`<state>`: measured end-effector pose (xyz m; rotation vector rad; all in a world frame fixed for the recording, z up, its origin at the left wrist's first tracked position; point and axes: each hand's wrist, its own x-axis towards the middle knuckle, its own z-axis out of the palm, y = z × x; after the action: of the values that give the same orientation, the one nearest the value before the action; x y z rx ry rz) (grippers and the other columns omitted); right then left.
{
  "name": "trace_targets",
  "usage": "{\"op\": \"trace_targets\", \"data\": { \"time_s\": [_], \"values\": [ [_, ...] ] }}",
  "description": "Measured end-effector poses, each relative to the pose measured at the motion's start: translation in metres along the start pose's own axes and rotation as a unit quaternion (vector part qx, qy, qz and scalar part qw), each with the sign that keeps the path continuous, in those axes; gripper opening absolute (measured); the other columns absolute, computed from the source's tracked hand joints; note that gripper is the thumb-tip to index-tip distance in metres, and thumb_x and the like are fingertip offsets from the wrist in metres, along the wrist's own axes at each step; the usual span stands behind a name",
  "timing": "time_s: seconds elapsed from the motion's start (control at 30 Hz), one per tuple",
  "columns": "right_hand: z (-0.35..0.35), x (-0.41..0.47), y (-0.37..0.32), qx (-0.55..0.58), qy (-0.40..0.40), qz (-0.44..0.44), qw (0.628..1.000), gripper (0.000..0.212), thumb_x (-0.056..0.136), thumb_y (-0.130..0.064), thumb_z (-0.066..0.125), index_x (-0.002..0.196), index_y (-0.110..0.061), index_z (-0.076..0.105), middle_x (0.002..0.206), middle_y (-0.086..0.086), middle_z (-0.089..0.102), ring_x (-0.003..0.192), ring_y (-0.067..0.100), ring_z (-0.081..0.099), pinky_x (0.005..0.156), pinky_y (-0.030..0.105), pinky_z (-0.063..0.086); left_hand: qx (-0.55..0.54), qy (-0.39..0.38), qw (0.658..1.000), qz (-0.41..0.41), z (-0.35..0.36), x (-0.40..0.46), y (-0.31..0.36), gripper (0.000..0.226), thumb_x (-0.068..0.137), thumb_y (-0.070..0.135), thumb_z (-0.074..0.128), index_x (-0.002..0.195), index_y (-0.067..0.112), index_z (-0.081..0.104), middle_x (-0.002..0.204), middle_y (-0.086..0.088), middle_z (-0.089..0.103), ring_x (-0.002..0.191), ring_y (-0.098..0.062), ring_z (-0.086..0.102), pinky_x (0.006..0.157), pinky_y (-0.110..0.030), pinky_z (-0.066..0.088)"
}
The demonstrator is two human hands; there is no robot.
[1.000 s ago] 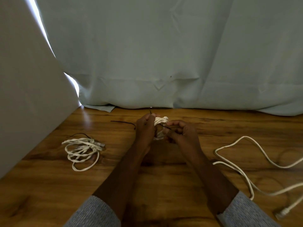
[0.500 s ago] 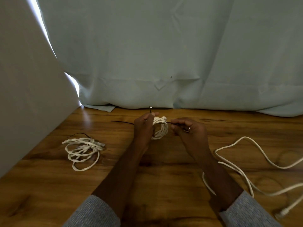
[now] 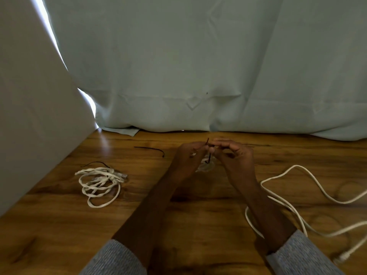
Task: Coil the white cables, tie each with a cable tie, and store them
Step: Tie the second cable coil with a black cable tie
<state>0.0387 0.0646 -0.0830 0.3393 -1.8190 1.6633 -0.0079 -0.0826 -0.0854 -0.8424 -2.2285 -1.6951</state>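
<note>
Wooden table [image 3: 198, 215], coiled cable [image 3: 205, 166] between both hands' grip

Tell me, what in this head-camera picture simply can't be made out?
- Small white cable coil between the hands: mostly hidden behind the left hand and right hand, and blurred.
- Thin black cable tie at the fingertips: too thin and blurred to tell whether it is fastened.
- Long loose white cable on the wooden table: cut off by the right edge; part passes under the right forearm.
</note>
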Motion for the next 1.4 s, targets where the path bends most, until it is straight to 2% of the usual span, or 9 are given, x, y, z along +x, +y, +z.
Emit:
{"op": "trace_targets", "data": {
  "time_s": [0.13,0.23,0.37,0.5,0.67,0.83,1.13,1.3,1.4],
  "values": [
    [-0.002,0.001,-0.001,0.024,-0.009,0.032,0.999,0.023,0.079,0.004,0.078,0.094,-0.013,0.077,0.095,-0.003,0.078,0.094,0.010,0.072,0.078,0.022,0.056,-0.054,-0.090,0.994,-0.033,0.003,-0.006,0.003,0.028,0.103,0.022,0.052,0.102,0.006,0.074,0.091,-0.009,0.075,0.083,-0.024,0.072,0.071,-0.035,0.055],
    [-0.001,0.000,0.002,0.051,-0.003,0.071,0.996,0.025,0.079,0.003,0.078,0.089,-0.019,0.078,0.086,0.000,0.079,0.082,0.015,0.073,0.073,0.026,0.058,-0.090,-0.108,0.985,-0.096,0.002,-0.006,0.006,0.028,0.103,0.022,0.052,0.098,0.008,0.076,0.087,-0.017,0.074,0.074,-0.021,0.068,0.061,-0.028,0.048],
    [0.001,0.000,0.003,0.070,0.008,0.093,0.993,0.021,0.082,0.004,0.075,0.092,-0.015,0.077,0.083,0.002,0.078,0.075,0.013,0.073,0.068,0.025,0.058,-0.112,-0.122,0.977,-0.131,-0.001,-0.007,0.011,0.030,0.104,0.016,0.046,0.099,0.003,0.073,0.076,-0.003,0.071,0.060,-0.005,0.064,0.052,-0.019,0.043],
    [-0.002,0.002,0.004,0.062,0.039,0.103,0.992,0.017,0.082,0.001,0.077,0.096,-0.007,0.076,0.079,0.003,0.078,0.068,0.010,0.071,0.062,0.021,0.055,-0.143,-0.078,0.979,-0.125,0.000,-0.006,0.009,0.029,0.104,0.027,0.047,0.106,0.004,0.064,0.090,-0.019,0.066,0.072,-0.021,0.060,0.058,-0.026,0.043],
    [-0.008,0.004,0.008,0.030,0.037,0.113,0.992,0.017,0.083,-0.002,0.077,0.100,-0.006,0.077,0.082,0.004,0.078,0.069,0.008,0.072,0.060,0.018,0.053,-0.109,-0.065,0.989,-0.080,0.005,-0.007,0.013,0.011,0.095,0.015,0.065,0.091,0.005,0.066,0.063,0.011,0.065,0.050,0.004,0.055,0.051,-0.015,0.042],
    [-0.013,0.006,0.007,-0.003,-0.008,0.104,0.995,0.020,0.085,-0.003,0.075,0.096,-0.020,0.077,0.086,-0.001,0.079,0.075,0.009,0.073,0.067,0.023,0.057,-0.106,-0.022,0.990,-0.091,0.006,-0.005,0.011,0.008,0.093,0.009,0.066,0.086,0.005,0.069,0.056,0.015,0.063,0.044,0.006,0.050,0.047,-0.011,0.038],
    [-0.011,0.005,0.002,0.021,0.026,0.116,0.993,0.016,0.085,-0.005,0.075,0.099,-0.012,0.077,0.089,0.004,0.079,0.083,0.014,0.075,0.070,0.022,0.056,-0.158,-0.021,0.980,-0.117,0.012,-0.009,0.015,0.011,0.092,0.012,0.068,0.090,0.004,0.074,0.064,0.002,0.065,0.041,-0.009,0.044,0.045,-0.020,0.034],
    [-0.020,0.009,-0.003,0.079,-0.018,0.181,0.980,0.030,0.088,-0.001,0.071,0.116,-0.011,0.068,0.100,0.006,0.079,0.091,0.016,0.075,0.070,0.022,0.058,-0.219,-0.025,0.969,-0.115,0.008,-0.008,0.014,0.013,0.093,0.011,0.064,0.086,0.009,0.074,0.073,-0.014,0.065,0.040,-0.010,0.040,0.042,-0.020,0.032],
    [-0.020,0.009,-0.005,0.083,-0.028,0.180,0.980,0.025,0.085,0.006,0.071,0.107,-0.006,0.070,0.096,0.008,0.079,0.087,0.017,0.075,0.074,0.024,0.060,-0.224,-0.046,0.967,-0.109,0.009,-0.010,0.015,0.016,0.094,0.011,0.063,0.084,0.013,0.075,0.068,-0.015,0.062,0.039,-0.010,0.039,0.041,-0.018,0.030]
  ]
}}
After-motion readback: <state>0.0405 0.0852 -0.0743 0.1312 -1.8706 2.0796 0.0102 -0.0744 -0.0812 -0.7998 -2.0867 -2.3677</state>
